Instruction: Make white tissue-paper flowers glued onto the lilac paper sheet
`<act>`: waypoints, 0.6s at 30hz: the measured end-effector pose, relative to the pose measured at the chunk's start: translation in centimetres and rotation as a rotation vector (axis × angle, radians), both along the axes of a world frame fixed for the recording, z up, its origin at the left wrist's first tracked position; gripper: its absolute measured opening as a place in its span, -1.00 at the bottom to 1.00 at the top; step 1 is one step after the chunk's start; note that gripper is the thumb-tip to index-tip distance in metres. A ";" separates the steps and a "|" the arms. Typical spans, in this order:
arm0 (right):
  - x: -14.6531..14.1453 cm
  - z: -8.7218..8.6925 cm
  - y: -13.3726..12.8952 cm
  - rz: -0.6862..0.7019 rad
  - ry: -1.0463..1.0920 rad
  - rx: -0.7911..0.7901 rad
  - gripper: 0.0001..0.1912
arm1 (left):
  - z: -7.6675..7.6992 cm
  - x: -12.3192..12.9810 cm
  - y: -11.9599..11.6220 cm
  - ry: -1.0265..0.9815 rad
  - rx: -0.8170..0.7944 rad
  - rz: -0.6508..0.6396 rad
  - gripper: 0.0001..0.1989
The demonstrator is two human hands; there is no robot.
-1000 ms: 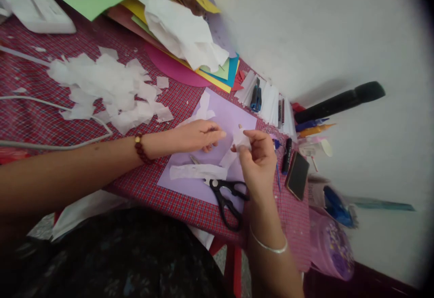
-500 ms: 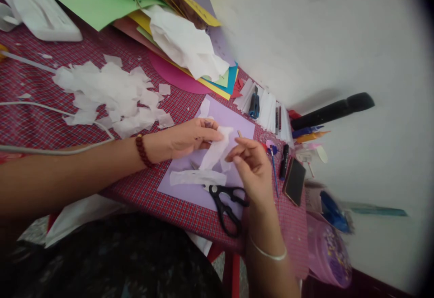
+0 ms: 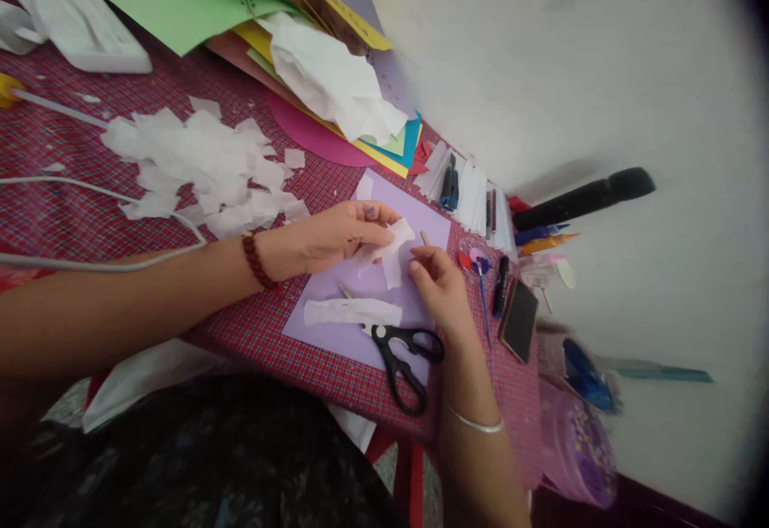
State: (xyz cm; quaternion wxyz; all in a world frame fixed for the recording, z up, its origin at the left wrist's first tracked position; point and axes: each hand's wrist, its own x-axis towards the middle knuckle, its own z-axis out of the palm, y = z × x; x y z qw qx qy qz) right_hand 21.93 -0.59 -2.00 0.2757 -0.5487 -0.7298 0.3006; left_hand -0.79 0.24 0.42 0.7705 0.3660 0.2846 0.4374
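Observation:
My left hand (image 3: 354, 235) is closed in a pinch on a strip of white tissue paper (image 3: 400, 231) above a purple sheet (image 3: 336, 276). Just to the right, my right hand (image 3: 443, 288) has its fingers loosely bent and thumb a little apart, with nothing visible between them. The tip of a thin stick (image 3: 425, 237) shows behind its fingers; whether the hand touches it I cannot tell. Another white strip (image 3: 352, 312) lies across the blades of black-handled scissors (image 3: 400, 360) on the purple sheet. Between my hands is a further white piece (image 3: 393, 268).
A pile of cut white tissue squares (image 3: 204, 163) lies on the checked tablecloth (image 3: 360, 388) at left, near a white cord (image 3: 72, 183). Coloured papers (image 3: 198, 11) stand behind. A stapler (image 3: 449, 185), marker (image 3: 501, 286), paintbrush (image 3: 484, 304) and phone (image 3: 519, 320) are at right.
The strip in my left hand hung down towards the scissors before; now it is folded up more at the fingertips. My right hand has drawn slightly back from it.

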 end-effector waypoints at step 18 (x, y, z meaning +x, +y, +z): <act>-0.4 -0.1 0.0 0.110 -0.420 0.252 -0.73 | 2.7 -3.4 1.2 -0.268 0.265 0.189 -0.88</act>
